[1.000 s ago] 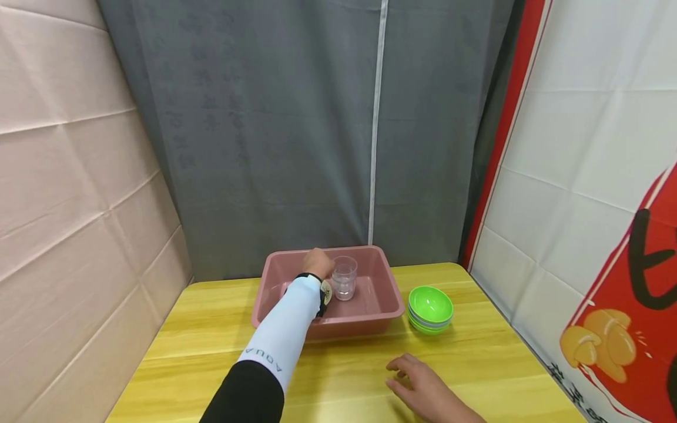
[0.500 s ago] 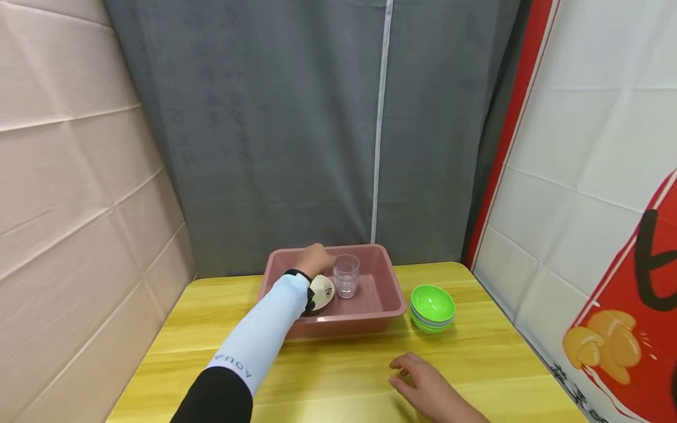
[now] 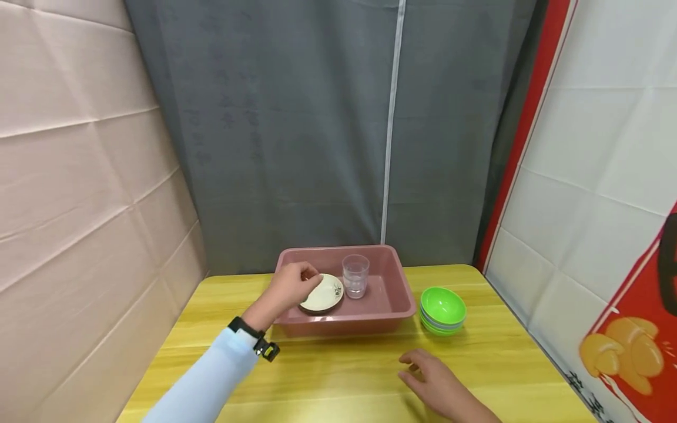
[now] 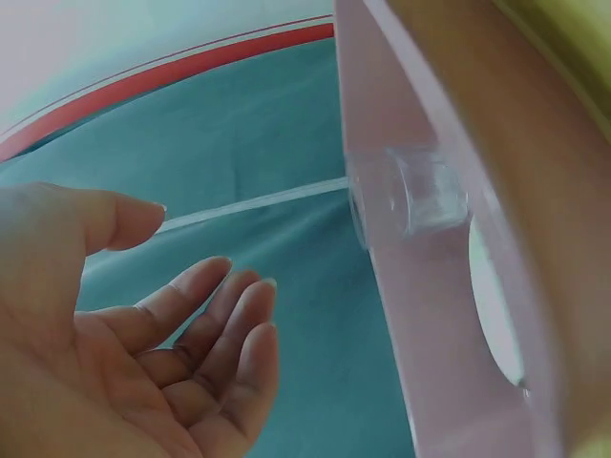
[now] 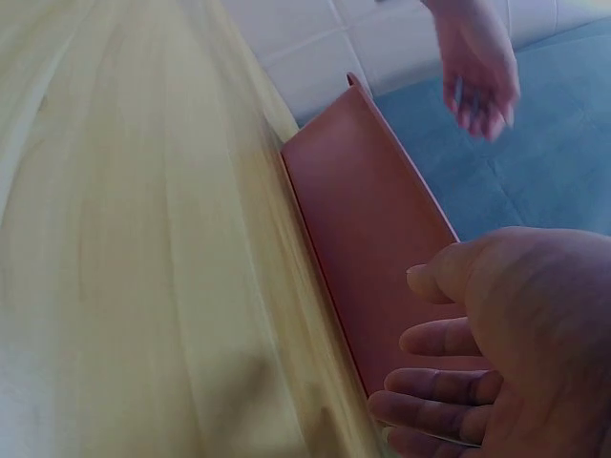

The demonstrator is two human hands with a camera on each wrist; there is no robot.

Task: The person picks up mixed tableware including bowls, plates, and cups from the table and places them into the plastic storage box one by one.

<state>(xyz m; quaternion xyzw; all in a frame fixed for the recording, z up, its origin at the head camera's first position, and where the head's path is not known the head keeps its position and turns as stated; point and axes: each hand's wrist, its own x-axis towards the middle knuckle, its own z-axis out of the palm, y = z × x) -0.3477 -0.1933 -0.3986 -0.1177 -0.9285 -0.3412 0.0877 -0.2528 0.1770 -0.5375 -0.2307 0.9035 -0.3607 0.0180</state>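
My left hand (image 3: 292,286) hovers over the left part of a pink plastic basin (image 3: 344,326). In the left wrist view its fingers (image 4: 253,372) are loosely bent, thumb apart, with nothing between them. Inside the basin lies a small white plate (image 3: 324,296) with a dark printed mark. A clear drinking glass (image 3: 355,276) stands upright to the right of the plate. Over the table in front of the basin is my right hand (image 3: 431,382), fingers relaxed, holding nothing. The right wrist view shows this hand (image 5: 535,343) near the basin's outer wall (image 5: 363,210).
A stack of small bowls (image 3: 443,308), green with a grey one between, sits right of the basin on the wooden table (image 3: 328,382). A grey curtain (image 3: 291,129) hangs behind. Pale cloth walls (image 3: 79,205) stand left and right.
My left hand has come out of the basin toward the left and nearer, leaving the plate in full sight beside the glass. The right hand stays about where it was. The view shifts slightly.
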